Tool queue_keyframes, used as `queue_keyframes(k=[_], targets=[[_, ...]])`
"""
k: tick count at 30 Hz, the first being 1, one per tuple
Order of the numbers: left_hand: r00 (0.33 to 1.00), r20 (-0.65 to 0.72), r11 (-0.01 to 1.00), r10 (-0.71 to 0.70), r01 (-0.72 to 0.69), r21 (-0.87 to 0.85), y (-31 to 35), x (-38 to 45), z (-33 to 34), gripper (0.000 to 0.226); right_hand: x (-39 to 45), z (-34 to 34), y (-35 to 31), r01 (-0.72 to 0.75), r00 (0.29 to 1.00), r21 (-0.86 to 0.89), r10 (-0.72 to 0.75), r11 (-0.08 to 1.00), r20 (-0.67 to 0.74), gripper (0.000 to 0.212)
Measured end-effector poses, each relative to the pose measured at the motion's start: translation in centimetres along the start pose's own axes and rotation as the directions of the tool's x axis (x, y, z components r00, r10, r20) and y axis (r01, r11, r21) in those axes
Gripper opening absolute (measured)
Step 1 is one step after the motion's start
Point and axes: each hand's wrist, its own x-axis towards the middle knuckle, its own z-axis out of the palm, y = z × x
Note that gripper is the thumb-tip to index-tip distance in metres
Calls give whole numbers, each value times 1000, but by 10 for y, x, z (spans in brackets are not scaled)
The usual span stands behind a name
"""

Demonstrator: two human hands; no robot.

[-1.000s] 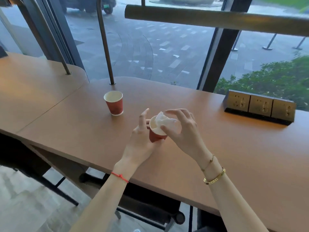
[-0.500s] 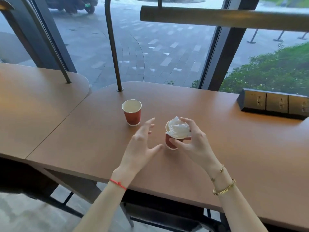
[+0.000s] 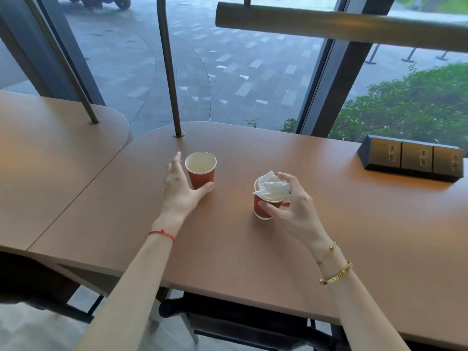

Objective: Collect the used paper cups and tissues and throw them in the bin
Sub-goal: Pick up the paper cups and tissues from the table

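Right hand [image 3: 293, 206] grasping tissue-stuffed cup [image 3: 266, 198] mid-tabletop [image 3: 253, 262]; left hand [image 3: 181, 184] released, fingers straight beside empty cup [image 3: 200, 169] — thumb at its base, toward far edge.

I count two red paper cups: the empty cup [image 3: 200, 169] by my left hand [image 3: 180, 188], the stuffed cup [image 3: 266, 198] in my right hand [image 3: 293, 206]. One crumpled tissue [image 3: 271, 184] under my right fingers.

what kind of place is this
Probably a café or shared lounge counter by a ground-floor window: a long wooden table faces glass onto paving, a built-in socket block sits on it, and disposable paper cups are left behind.
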Motion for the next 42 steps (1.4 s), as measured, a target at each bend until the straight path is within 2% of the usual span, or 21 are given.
queue_keyframes(k=[3,7,10,15,18,23,27,33,36,42], targets=[[1000,12,1000,23,-23,-16,2,8,3,101,0,-2,0,5,1000,-17,-5,1000,-3,70],[995,-54,997,82,-82,1,9,7,1,83,-3,-9,-2,0,1000,-33,-1,999,-26,70],[986,-58,987,157,-159,-31,20,-6,-4,80,-13,-18,-4,-14,999,-33,12,999,-48,71],[955,25,952,295,-291,-99,46,-41,-5,82,-44,-40,-8,-74,993,1,74,997,-95,71],[935,103,935,339,-324,-142,63,-68,2,84,-75,-59,-4,-132,980,1,131,991,-150,71],[858,264,889,441,-379,-256,102,-123,29,83,-151,-101,6,-269,922,-58,239,961,-304,75],[751,379,834,542,-424,-352,133,-173,55,81,-228,-137,7,-365,842,-17,322,931,-433,78],[511,523,731,683,-496,-469,172,-261,92,84,-354,-175,2,-519,660,55,441,853,-608,75],[376,570,678,730,-504,-535,186,-313,110,84,-421,-186,-2,-580,545,114,488,806,-682,75],[157,603,588,782,-506,-631,216,-444,134,83,-571,-201,-16,-706,294,194,531,681,-795,74]])
